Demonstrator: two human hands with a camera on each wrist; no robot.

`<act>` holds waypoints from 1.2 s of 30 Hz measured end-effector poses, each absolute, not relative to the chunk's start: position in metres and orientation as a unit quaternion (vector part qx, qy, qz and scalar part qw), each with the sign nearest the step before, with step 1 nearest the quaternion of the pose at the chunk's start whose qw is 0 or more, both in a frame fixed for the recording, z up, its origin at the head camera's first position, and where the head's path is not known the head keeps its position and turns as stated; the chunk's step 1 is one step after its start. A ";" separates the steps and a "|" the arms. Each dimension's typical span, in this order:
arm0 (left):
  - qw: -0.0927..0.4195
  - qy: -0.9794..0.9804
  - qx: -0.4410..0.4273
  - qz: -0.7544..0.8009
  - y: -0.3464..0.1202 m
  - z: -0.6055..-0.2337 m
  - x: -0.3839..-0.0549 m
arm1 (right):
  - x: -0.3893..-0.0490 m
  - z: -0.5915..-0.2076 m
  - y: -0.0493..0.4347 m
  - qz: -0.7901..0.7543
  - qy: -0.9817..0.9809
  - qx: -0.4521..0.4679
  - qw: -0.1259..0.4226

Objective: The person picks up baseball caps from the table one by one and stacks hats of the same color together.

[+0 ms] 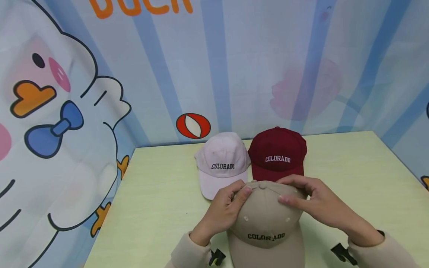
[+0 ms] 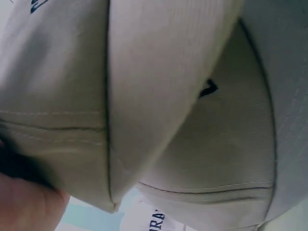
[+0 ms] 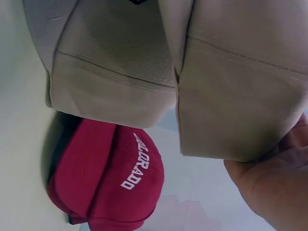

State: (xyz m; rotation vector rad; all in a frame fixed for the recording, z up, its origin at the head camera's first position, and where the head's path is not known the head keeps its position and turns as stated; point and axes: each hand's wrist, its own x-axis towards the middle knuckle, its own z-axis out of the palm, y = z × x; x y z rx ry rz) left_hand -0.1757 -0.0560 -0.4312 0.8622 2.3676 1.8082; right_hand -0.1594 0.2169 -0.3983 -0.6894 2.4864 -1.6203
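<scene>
My left hand (image 1: 222, 206) and right hand (image 1: 321, 203) grip a beige baseball cap (image 1: 264, 216) with dark COLORADO lettering from either side of its crown. Both thumbs lie on the front of the crown, with the other fingers behind it. Its brim points toward me. A second beige cap (image 3: 110, 72) shows beneath the held one in both wrist views; from the head camera the held cap hides it. Farther back are a pale pink cap (image 1: 222, 163) with dark lettering and a dark red cap (image 1: 278, 154) with white lettering, side by side.
The caps are over a pale yellow table (image 1: 157, 197). A cloth backdrop (image 1: 241, 67) with blue stripes and a cartoon duck rises along the table's back and left edges. Black straps (image 1: 343, 255) hang near both sleeves.
</scene>
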 end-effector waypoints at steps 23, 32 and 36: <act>0.052 0.815 0.202 0.541 -0.057 -0.457 -0.188 | -0.182 -0.429 0.209 -0.540 0.819 -0.165 0.101; 0.027 0.838 0.185 0.512 -0.061 -0.465 -0.193 | -0.188 -0.441 0.207 -0.530 0.828 -0.154 0.097; 0.009 0.852 0.171 0.495 -0.062 -0.467 -0.195 | -0.190 -0.444 0.206 -0.525 0.834 -0.144 0.092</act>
